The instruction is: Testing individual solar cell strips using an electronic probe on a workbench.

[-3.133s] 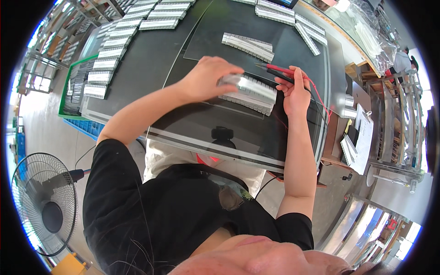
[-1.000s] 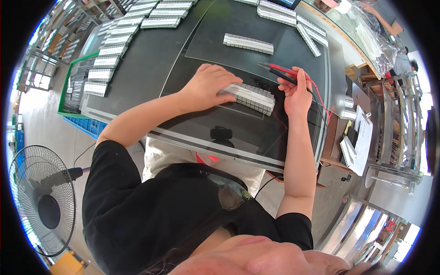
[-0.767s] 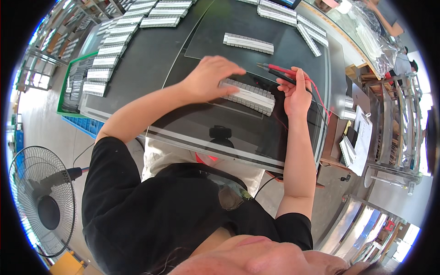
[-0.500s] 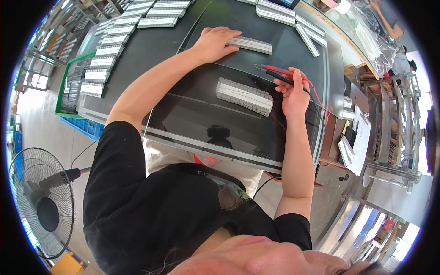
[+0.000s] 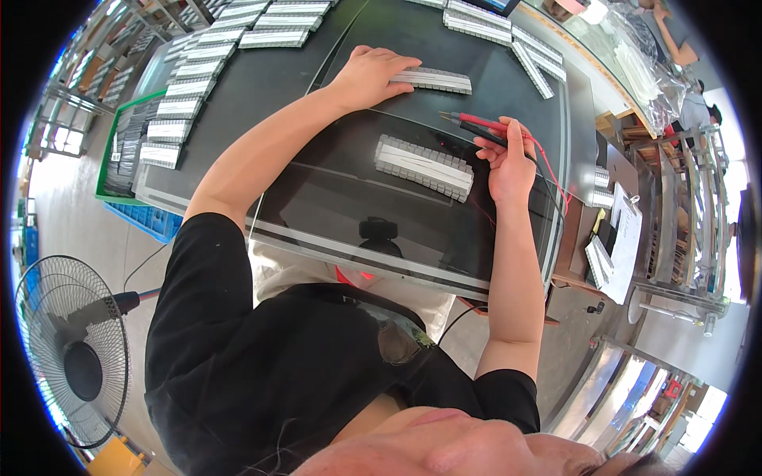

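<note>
On the dark table (image 5: 333, 218), beyond the near strip (image 5: 424, 168), pinching the far strip (image 5: 438, 80) off-centre in the left hand (image 5: 371, 78), could skew it; right of the near strip, gripping paired probes (image 5: 486, 122) in the right hand (image 5: 512, 170), might snag slack leads (image 5: 544, 148).

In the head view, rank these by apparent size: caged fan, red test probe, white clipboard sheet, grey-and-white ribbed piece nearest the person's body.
1. Caged fan
2. Ribbed piece and clipboard sheet: too close to rank
3. Red test probe, partly covered by fingers
</note>
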`<action>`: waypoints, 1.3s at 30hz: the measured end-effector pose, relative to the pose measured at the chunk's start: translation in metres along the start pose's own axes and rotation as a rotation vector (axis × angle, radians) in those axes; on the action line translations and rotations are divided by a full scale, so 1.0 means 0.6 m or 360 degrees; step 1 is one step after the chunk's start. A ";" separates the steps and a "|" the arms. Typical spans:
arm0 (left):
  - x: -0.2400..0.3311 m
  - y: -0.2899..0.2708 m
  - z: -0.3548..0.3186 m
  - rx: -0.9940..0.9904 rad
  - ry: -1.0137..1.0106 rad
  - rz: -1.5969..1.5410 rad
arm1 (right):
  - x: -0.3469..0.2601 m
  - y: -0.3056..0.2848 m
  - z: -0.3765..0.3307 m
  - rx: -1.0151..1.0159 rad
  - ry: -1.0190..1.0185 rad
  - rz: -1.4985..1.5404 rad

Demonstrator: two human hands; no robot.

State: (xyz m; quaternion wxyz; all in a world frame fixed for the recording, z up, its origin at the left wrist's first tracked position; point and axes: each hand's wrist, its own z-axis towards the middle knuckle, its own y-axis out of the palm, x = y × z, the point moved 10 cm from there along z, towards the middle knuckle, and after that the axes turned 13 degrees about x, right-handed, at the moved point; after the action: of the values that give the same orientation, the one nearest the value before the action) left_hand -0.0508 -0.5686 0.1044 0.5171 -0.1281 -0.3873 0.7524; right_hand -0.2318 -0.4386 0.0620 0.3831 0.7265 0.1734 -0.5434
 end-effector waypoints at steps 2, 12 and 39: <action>-0.004 0.003 0.000 0.0001 0.0008 0.0009 | 0.000 0.001 -0.001 0.0001 0.0002 -0.0005; 0.091 -0.040 -0.024 0.0029 0.0257 -0.0163 | -0.005 0.007 -0.003 -0.0020 -0.0043 -0.0048; 0.091 -0.025 -0.043 -0.0174 0.0079 -0.0225 | 0.002 0.015 -0.008 -0.0015 -0.0038 -0.0295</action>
State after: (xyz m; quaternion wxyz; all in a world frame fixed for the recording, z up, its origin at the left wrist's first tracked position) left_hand -0.0492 -0.5068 0.1094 0.5705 -0.1472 -0.4230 0.6884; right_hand -0.2222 -0.4408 0.0649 0.3366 0.6991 0.2379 -0.5843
